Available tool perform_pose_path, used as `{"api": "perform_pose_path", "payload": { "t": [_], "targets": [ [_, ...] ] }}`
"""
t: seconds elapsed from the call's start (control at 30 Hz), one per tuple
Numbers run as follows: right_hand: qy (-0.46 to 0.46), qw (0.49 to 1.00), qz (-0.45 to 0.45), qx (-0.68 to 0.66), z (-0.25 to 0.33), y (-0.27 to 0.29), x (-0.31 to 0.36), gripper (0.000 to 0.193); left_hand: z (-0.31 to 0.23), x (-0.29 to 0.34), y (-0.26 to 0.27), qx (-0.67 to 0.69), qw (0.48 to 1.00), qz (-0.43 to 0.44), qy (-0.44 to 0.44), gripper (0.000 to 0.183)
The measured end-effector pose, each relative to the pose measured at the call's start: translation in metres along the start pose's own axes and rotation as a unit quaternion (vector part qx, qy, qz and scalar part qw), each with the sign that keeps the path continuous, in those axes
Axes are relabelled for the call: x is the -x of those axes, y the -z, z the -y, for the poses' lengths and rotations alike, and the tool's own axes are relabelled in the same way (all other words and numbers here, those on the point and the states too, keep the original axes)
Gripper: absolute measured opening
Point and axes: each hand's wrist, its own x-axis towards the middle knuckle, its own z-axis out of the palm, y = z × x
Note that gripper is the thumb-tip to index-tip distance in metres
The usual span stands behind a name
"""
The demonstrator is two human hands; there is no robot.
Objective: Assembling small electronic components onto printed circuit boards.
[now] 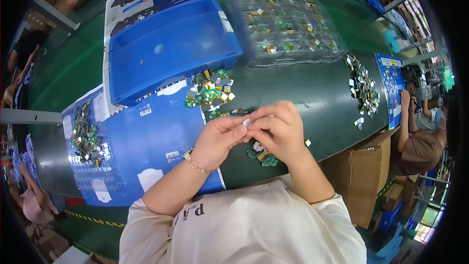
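Observation:
My left hand (pixel 217 142) and my right hand (pixel 282 129) meet in front of my chest, fingertips pinched together. Between them is a small whitish-grey piece (pixel 246 122); the fingers cover most of it, so its kind is hard to tell. Both hands appear to grip it. Partly below my right hand lies a small pile of green circuit boards (pixel 266 156) with white and yellow parts. Beyond my hands, a larger pile of similar circuit boards (pixel 210 90) sits against the near corner of a blue plastic bin (pixel 166 49).
Stacked clear plastic trays (pixel 288 58) hold more boards at the back. Other board piles lie at right (pixel 364 88) and on bubbled plastic at left (pixel 85 137). Blue printed cardboard (pixel 161 132) covers the table's left part. A cardboard box (pixel 354 181) stands right. Other people sit around.

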Motion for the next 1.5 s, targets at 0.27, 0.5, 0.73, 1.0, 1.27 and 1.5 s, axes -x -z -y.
{"api": "perform_pose_path", "payload": {
  "t": [0.27,0.5,0.73,1.0,1.27,1.5],
  "targets": [
    [-0.078,0.969,-0.036,-0.233,0.012,-0.001,-0.080,0.010,-0.005,-0.007,0.011,0.036,0.991,-0.082,-0.099,0.031],
    [0.045,0.990,-0.016,0.129,-0.034,-0.059,-0.108,0.013,-0.013,-0.006,-0.003,-0.134,0.987,-0.059,-0.064,0.044],
    [-0.250,0.929,0.219,-0.165,-0.005,-0.012,-0.063,0.015,0.000,-0.003,-0.009,-0.097,0.985,-0.054,-0.131,0.032],
    [-0.219,0.930,0.129,-0.266,-0.004,0.007,-0.027,0.013,-0.002,-0.003,-0.006,-0.196,0.978,-0.013,-0.065,0.025],
    [-0.229,0.871,0.088,-0.426,-0.010,0.012,0.003,0.016,-0.007,-0.003,-0.001,0.014,0.998,-0.036,-0.044,0.024],
    [-0.309,0.911,0.106,-0.251,-0.006,0.012,0.003,0.010,-0.008,-0.001,0.001,-0.096,0.992,-0.044,-0.066,0.016]
  ]
}}
